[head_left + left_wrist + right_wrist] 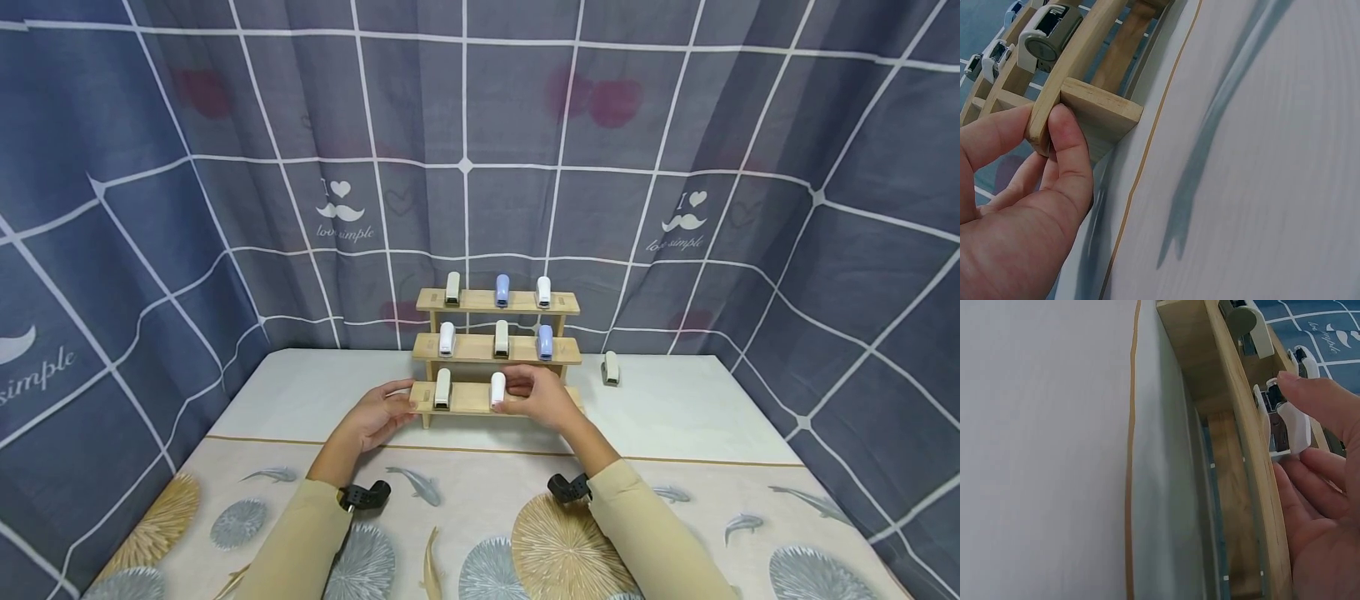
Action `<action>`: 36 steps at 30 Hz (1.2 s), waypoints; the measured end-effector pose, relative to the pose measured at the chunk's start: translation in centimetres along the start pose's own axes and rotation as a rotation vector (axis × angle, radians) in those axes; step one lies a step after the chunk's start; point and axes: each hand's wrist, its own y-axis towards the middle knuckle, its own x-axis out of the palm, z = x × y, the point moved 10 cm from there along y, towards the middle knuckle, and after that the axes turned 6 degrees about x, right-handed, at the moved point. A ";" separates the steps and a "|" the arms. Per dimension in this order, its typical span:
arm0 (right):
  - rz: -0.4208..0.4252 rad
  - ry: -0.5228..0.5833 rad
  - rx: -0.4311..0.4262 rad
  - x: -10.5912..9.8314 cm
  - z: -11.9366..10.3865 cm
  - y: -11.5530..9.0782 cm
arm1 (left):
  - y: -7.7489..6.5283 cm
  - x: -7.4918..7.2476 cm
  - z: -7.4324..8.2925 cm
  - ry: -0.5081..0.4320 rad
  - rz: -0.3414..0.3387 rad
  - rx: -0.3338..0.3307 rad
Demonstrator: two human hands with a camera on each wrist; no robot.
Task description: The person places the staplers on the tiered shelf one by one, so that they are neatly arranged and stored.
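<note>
A three-step wooden display rack (pixel 470 400) stands on the table, with small staplers on its steps. With thumb and fingers, my left hand (pixel 377 417) pinches the left end of the bottom step, as the left wrist view shows closely. On that same step my right hand (pixel 542 396) holds a white stapler (pixel 497 389), thumb at its front end and fingers along its right side and base. To its left stands a grey-green stapler (pixel 442 389), upright and untouched. The right part of the bottom step is partly hidden behind my right hand.
The middle step bears a white stapler (pixel 447 339), a grey-green one and a blue stapler (pixel 544 342); the top step bears three more. Another grey-green stapler (pixel 611 368) sits on the white tabletop right of the rack. A patterned curtain (pixel 465 208) hangs close behind.
</note>
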 end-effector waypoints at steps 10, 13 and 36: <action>0.037 0.111 -0.011 -1.3 0.6 -1.9 | -0.1 -0.1 0.0 -0.013 -0.011 0.005; 0.055 0.154 -0.016 -2.0 0.5 -2.8 | -0.1 0.0 0.0 -0.015 -0.016 0.006; 0.257 0.154 -0.084 -9.6 4.6 -7.1 | 0.0 -0.3 -0.1 -0.004 -0.003 -0.001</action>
